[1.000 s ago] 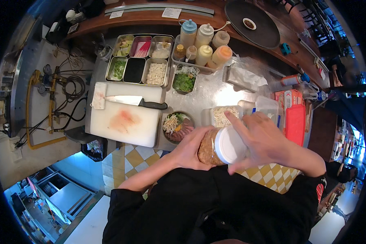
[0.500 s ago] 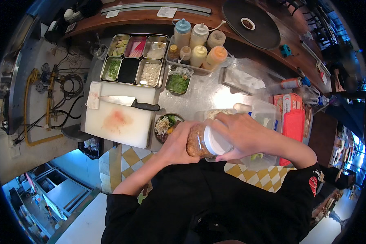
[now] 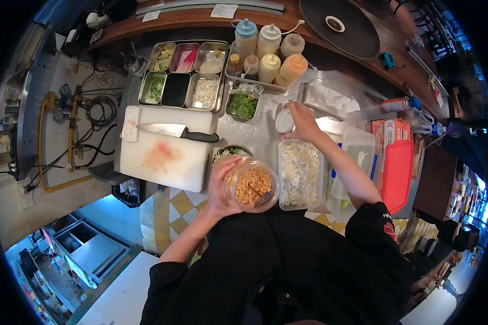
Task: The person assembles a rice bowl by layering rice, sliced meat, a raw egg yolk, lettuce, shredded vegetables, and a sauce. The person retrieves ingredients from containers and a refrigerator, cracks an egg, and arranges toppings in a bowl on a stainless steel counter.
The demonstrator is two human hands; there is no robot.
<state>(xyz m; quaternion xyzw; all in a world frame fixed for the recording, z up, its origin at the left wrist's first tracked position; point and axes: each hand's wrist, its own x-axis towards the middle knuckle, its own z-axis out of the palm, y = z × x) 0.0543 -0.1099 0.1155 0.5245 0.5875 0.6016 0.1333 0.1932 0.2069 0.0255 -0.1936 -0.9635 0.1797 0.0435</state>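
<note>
My left hand [image 3: 221,187] is wrapped around a clear plastic jar [image 3: 275,197] of golden-brown crumbly bits, tilted so its uncovered mouth faces up at me. Farther off to the right, my right hand [image 3: 305,123] grips the edge of a round white lid [image 3: 283,121], low over the steel counter; whether the lid touches the counter I cannot tell. A bowl [image 3: 243,148] with sprouts and greens is partly hidden behind the jar and my left hand. Under my right forearm stands a clear tub of bean sprouts [image 3: 300,172].
On the left, a knife [image 3: 168,130] lies across a stained white cutting board [image 3: 187,168]. Behind are a steel tray of toppings [image 3: 220,81], a small pan of herbs [image 3: 244,105] and several squeeze bottles [image 3: 269,67]. A red lid [image 3: 397,176] leans at the right.
The white lid has come off the jar, and my right hand has carried it away to the far right. My left hand has tipped the jar's mouth upward. The bean sprouts are now uncovered to view.
</note>
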